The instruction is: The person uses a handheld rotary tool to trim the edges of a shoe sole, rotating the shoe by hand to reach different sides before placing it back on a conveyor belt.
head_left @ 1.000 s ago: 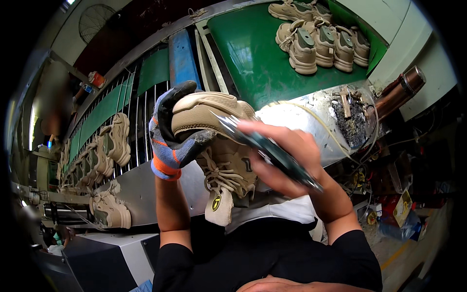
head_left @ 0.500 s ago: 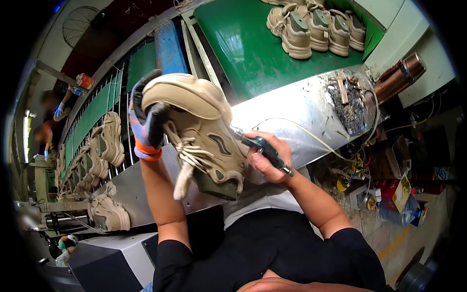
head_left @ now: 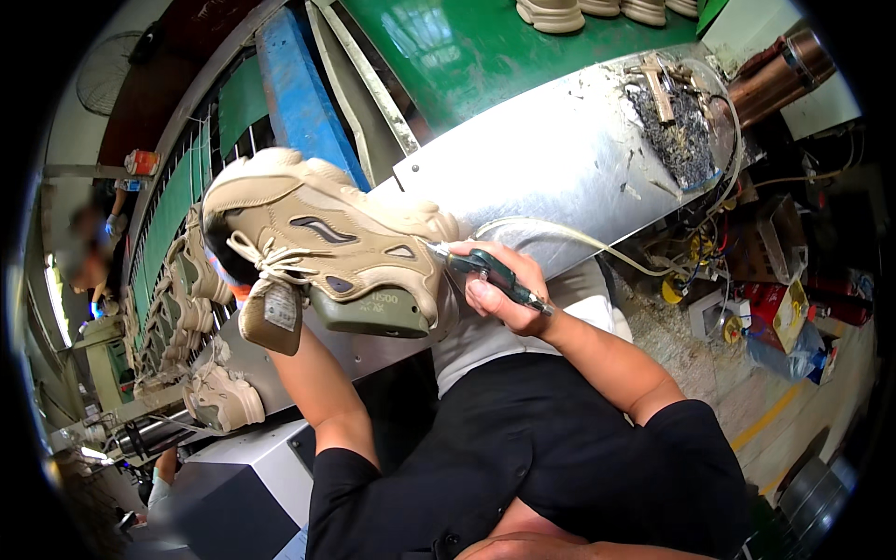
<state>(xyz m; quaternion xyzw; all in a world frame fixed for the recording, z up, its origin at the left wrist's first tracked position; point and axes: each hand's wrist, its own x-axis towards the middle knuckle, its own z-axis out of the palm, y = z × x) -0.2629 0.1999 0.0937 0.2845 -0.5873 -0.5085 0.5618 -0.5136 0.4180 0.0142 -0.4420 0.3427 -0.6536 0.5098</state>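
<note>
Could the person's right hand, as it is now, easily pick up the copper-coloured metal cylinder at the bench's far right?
Probably not: the right hand is closed on a dark green pen-shaped tool at the beige sneaker, and the cylinder lies far off.

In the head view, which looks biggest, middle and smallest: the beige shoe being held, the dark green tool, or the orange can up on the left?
1. The beige shoe, by far the largest, though it is also closest to the camera.
2. The dark green tool in the right hand.
3. The orange can, smallest, but it sits farther away, so its true size is unsure.
</note>
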